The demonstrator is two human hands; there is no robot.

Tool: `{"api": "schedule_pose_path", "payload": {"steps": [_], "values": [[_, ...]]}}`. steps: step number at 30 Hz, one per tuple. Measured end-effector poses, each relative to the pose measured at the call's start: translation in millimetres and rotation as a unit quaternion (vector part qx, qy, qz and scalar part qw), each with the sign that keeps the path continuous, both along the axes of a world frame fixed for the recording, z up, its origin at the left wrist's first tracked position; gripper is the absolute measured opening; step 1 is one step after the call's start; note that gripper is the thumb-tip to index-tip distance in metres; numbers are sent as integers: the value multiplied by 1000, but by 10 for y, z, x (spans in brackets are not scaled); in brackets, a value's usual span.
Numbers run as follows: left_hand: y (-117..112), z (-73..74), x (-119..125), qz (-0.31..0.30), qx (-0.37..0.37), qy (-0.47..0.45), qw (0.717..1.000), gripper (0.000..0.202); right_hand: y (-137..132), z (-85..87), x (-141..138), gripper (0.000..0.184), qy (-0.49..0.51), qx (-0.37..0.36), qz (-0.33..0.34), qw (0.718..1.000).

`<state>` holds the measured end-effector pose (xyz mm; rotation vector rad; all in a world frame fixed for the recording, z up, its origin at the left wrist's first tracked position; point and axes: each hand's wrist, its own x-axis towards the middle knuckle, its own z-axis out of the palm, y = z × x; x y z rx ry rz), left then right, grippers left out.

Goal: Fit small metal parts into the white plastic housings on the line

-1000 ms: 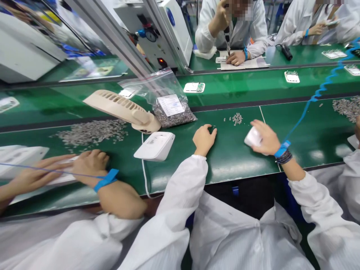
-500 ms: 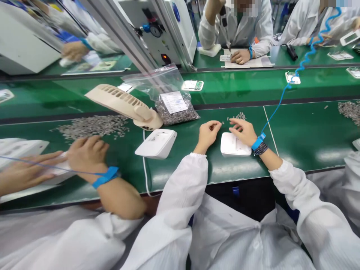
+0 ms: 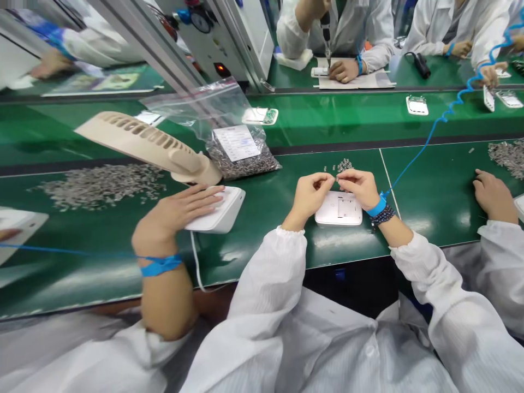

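Observation:
Above a white rounded plastic device [image 3: 339,214], my left hand [image 3: 311,194] and my right hand [image 3: 361,190] meet fingertip to fingertip. Both are closed in a pinch, with what looks like a small grey metal piece [image 3: 336,179] between them; its exact shape is too small to make out. The device lies flat on the green bench, its upper face showing slots and a recessed area, partly covered by my fingers. Just beyond my fingertips sits a little heap of similar metal pieces [image 3: 344,165], with a few strays beside it. My right wrist wears a blue strap with a coiled cord.
A co-worker's hand [image 3: 180,215] rests on another white device [image 3: 223,213] to my left. Behind it stand a beige fan [image 3: 143,143] and a bag of metal pieces [image 3: 245,155]. A loose pile [image 3: 102,185] lies far left. Another person's hand [image 3: 493,196] is at right.
My right hand has closed and come together with my left at the fingertips. The neighbour's hand on the left has moved onto the second device. A hand has appeared at right.

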<state>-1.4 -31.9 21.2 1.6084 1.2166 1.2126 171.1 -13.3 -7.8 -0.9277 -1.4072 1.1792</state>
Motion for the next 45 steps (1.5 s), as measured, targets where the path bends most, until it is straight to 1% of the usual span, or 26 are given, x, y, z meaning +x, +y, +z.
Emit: {"api": "schedule_pose_path", "payload": {"steps": [5, 7, 9, 11, 13, 15, 17, 19, 24, 27, 29, 32, 37, 41, 45], "values": [[-11, -1, -3, -1, 4, 28, 1000, 22, -13, 32, -40, 35, -29, 20, -14, 999], [-37, -7, 10, -4, 11, 67, 998, 19, -18, 30, -31, 36, -37, 19, -19, 999], [-69, -22, 16, -17, 14, 135, 991, 15, -31, 26, -8, 36, -51, 13, -23, 998], [-90, -43, 3, -33, -6, 195, 980, 29, -52, 24, 21, 32, -88, 12, -30, 996], [-84, -66, -32, -31, -41, 216, 975, 40, -76, 27, 42, 24, -161, 42, -40, 985], [-52, -84, -79, -6, -61, 212, 975, 41, -99, 31, 49, 17, -260, 96, -39, 960], [-11, -99, -121, 17, -64, 207, 976, 41, -117, 28, 39, 18, -353, 145, -29, 924], [19, -114, -144, 23, -67, 199, 977, 41, -129, 19, 17, 20, -420, 171, -16, 891], [30, -144, -140, 19, -61, 183, 981, 39, -147, 16, -63, 23, -521, 201, 7, 829], [22, -154, -135, 21, -59, 195, 979, 40, -163, 39, -110, 25, -561, 208, 5, 802], [18, -159, -135, 24, -61, 211, 975, 42, -175, 52, -133, 26, -579, 208, 1, 789], [12, -159, -130, 28, -59, 240, 969, 43, -190, 61, -148, 26, -585, 206, -10, 784], [17, -150, -115, 34, -74, 279, 957, 33, -204, 59, -137, 25, -579, 193, -24, 792], [36, -160, -117, 33, -88, 276, 957, 33, -204, 50, -126, 25, -566, 191, -23, 801], [41, -167, -122, 29, -85, 267, 960, 34, -196, 44, -125, 23, -565, 183, -29, 804]]}}
